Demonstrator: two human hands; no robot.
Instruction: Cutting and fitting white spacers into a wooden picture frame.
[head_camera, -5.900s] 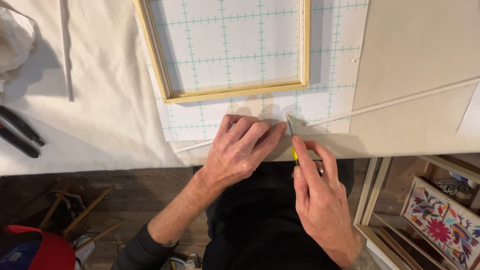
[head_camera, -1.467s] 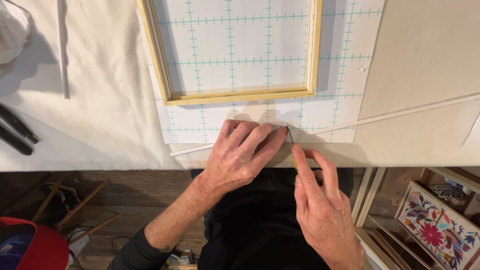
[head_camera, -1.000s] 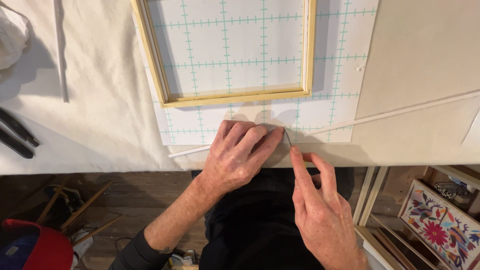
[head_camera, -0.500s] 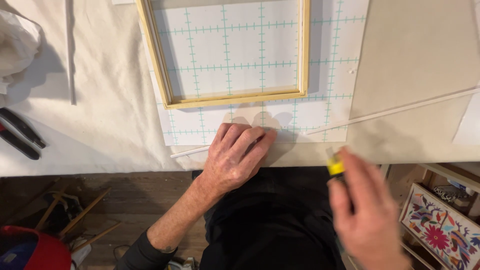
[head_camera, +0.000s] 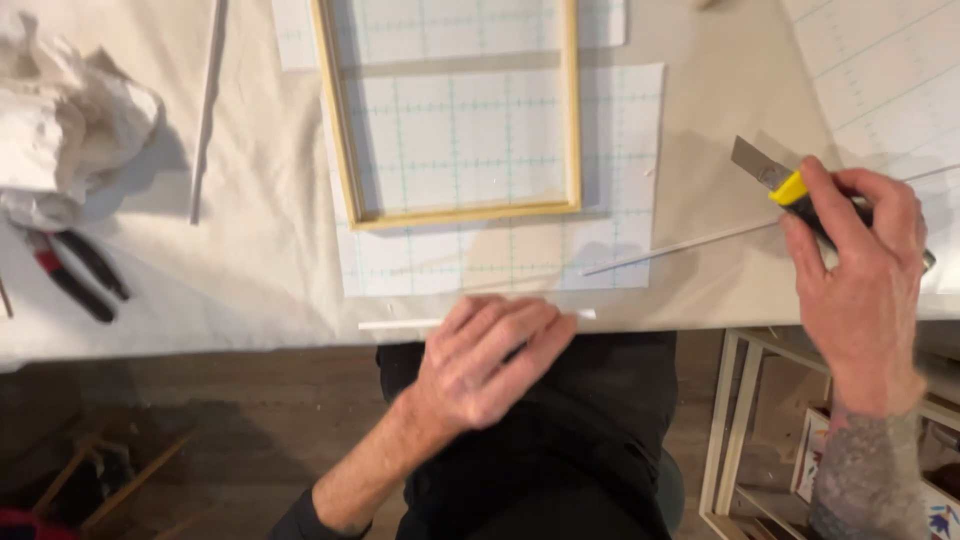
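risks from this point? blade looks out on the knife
1. The right hand holds the utility knife with its blade exposed, pointing towards the wooden frame; a careless sweep could nick it or the grid sheet.
2. The thin white strip under the left hand lies at the table edge; it might slide off.

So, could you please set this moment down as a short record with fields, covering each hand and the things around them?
left hand: flat on a thin white strip at the table's near edge
right hand: holds a yellow and black utility knife, blade out, off to the right
work surface: cloth-covered table
centre: wooden frame on a gridded white sheet
far left: pliers, crumpled white cloth
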